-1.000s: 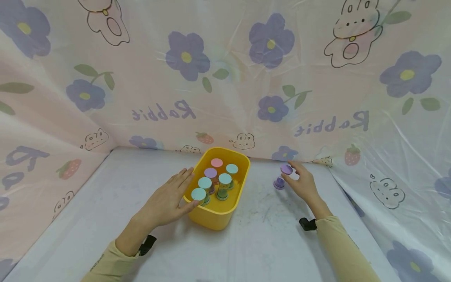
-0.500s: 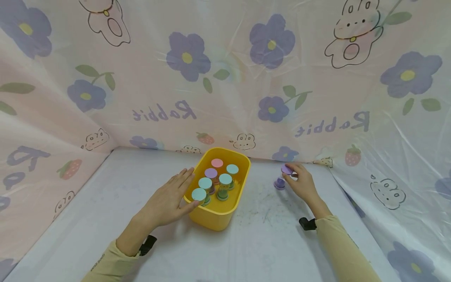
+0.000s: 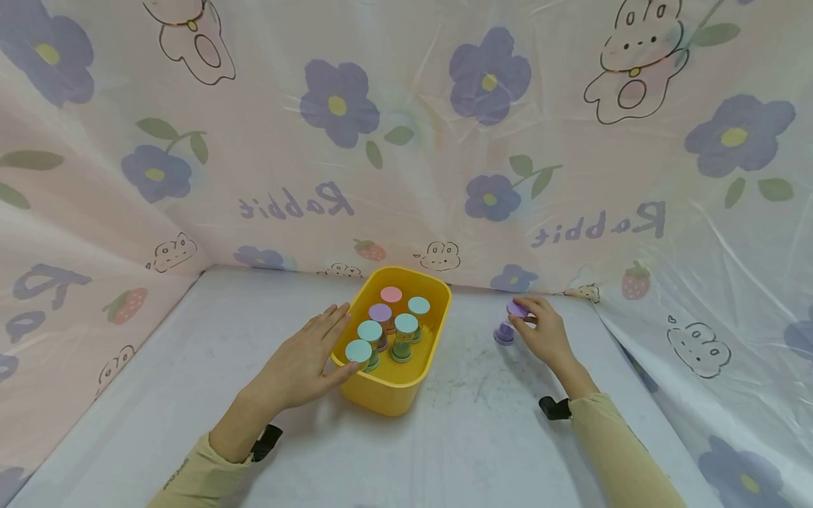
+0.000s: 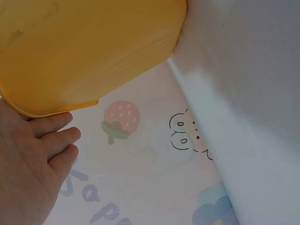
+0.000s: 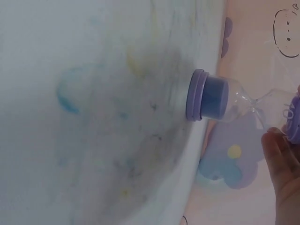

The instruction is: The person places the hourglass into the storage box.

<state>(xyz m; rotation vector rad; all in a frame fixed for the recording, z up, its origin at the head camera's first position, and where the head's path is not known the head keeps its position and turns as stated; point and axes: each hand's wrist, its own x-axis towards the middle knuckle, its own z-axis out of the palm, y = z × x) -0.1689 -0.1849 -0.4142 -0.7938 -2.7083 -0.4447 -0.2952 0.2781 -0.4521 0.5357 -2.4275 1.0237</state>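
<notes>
My right hand point(image 3: 549, 337) pinches the top cap of a purple hourglass point(image 3: 504, 334) on the right side of the table. In the right wrist view the hourglass point(image 5: 215, 97) has a clear waisted glass, its purple sand all in the lower bulb, and its base close against the tabletop. The fingers point(image 5: 276, 154) lie along the upper cap. My left hand point(image 3: 298, 360) rests with extended fingers on the left rim of a yellow bin point(image 3: 381, 398). Several hourglasses stand inside, with pale blue caps point(image 3: 406, 323), a purple cap point(image 3: 380, 312) and a pink cap point(image 3: 391, 294).
The white table point(image 3: 470, 451) ends at a patterned curtain point(image 3: 406, 162) at the back, with more of it along both sides. Faint coloured smudges point(image 5: 68, 101) mark the tabletop below the right hand. Each wrist wears a black camera mount point(image 3: 555, 406).
My right fingers have drawn closer round the purple hourglass's top cap, and it sits very slightly lower. The left hand and the bin stay where they were.
</notes>
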